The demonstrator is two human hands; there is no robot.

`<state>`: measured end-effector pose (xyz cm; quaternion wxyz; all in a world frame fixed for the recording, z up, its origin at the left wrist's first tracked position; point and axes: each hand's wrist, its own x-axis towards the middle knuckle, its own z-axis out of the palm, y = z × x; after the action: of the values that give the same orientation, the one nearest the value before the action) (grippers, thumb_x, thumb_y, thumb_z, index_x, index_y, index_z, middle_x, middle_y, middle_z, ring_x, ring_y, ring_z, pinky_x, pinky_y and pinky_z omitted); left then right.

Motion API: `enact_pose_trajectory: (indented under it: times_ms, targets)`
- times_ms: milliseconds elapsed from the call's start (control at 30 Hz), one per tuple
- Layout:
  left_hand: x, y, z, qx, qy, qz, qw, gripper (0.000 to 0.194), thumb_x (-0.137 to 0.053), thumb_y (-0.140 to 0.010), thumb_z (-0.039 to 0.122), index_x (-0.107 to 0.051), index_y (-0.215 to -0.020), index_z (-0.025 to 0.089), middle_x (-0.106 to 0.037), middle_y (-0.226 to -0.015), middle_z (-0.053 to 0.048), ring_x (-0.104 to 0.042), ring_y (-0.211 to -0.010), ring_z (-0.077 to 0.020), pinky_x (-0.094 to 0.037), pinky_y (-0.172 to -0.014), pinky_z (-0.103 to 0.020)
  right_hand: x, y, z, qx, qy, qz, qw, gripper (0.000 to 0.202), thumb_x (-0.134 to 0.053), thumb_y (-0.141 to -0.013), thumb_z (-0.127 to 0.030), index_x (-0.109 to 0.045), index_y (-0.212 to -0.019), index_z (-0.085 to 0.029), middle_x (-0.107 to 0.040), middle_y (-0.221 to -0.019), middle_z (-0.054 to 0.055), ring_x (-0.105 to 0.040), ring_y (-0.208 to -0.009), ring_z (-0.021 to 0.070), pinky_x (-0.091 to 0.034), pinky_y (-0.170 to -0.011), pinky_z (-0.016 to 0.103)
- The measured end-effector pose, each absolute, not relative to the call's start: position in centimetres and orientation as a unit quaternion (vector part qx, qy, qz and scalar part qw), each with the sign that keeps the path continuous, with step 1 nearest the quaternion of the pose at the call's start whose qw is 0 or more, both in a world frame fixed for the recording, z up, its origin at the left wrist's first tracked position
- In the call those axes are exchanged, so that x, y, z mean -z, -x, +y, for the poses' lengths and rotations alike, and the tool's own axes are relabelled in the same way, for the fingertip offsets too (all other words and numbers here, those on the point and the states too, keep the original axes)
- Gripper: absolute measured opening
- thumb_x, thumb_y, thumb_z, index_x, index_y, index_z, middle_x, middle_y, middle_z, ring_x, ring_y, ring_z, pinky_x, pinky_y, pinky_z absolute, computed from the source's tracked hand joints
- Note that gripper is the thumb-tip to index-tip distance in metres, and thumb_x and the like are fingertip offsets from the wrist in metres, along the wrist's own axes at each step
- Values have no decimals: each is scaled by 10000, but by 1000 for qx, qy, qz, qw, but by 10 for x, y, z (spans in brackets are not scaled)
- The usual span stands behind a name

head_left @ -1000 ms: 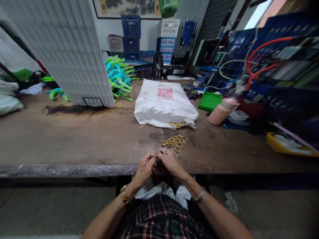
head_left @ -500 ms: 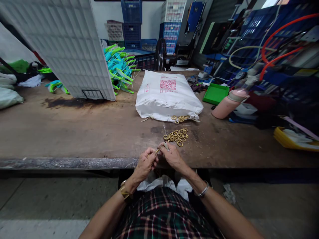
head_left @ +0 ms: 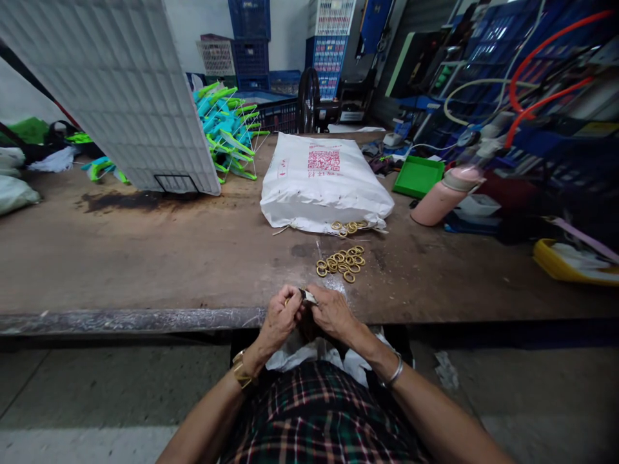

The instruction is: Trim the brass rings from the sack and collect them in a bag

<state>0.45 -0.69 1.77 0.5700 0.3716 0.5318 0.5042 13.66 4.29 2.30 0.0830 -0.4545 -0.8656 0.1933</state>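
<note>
My left hand (head_left: pixel 280 317) and my right hand (head_left: pixel 329 312) meet at the near edge of the wooden table (head_left: pixel 145 258). The left fingers pinch a small brass ring (head_left: pixel 288 300). A small pale grey piece (head_left: pixel 308 296) sits between my right fingertips, touching the ring hand. Just beyond my hands lies a heap of several loose brass rings (head_left: pixel 341 261). More rings (head_left: pixel 348 227) spill from the mouth of a white sack (head_left: pixel 322 180) behind them.
A white grid panel (head_left: pixel 111 90) leans at the left, with green and blue plastic clips (head_left: pixel 227 132) behind it. A pink bottle (head_left: pixel 442 196), a green tray (head_left: pixel 418 175) and a yellow tray (head_left: pixel 570 264) lie at the right. Crates stand at the back.
My hands have closed together at the table edge, and the thin piece in my right hand has dropped from upright to level. The view tilted down slightly.
</note>
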Motion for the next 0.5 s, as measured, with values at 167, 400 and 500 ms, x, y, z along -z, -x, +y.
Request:
enact_pose_trajectory:
  times_ms: [167, 400, 500]
  targets:
    - [-13, -3, -8, -504, -411, 525, 549, 365, -520, -771, 533, -461, -731, 175, -463, -592, 44, -390, -476, -53, -306, -453, -174, -21, -138, 44, -193, 455, -868, 47, 298, -394, -725, -115, -586, -943, -184, -651, -745, 50, -541, -642, 160, -260, -564, 257]
    - [-29, -2, -21, -506, -348, 469, 635, 376, -580, -736, 528, -434, -731, 181, -460, -567, 58, -386, -431, -42, -266, -398, -161, -19, -140, 58, -139, 527, -838, 7, 284, -401, -778, -132, -567, -1003, -179, -670, -790, 75, -588, -673, 176, -256, -545, 266]
    - [-37, -2, -23, -529, -293, 412, 682, 355, -616, -729, 484, -437, -724, 177, -497, -616, 46, -396, -435, -38, -272, -382, -155, -25, -145, 70, -107, 570, -814, 15, 255, -406, -797, -137, -554, -1000, -181, -669, -816, 77, -601, -723, 180, -279, -572, 261]
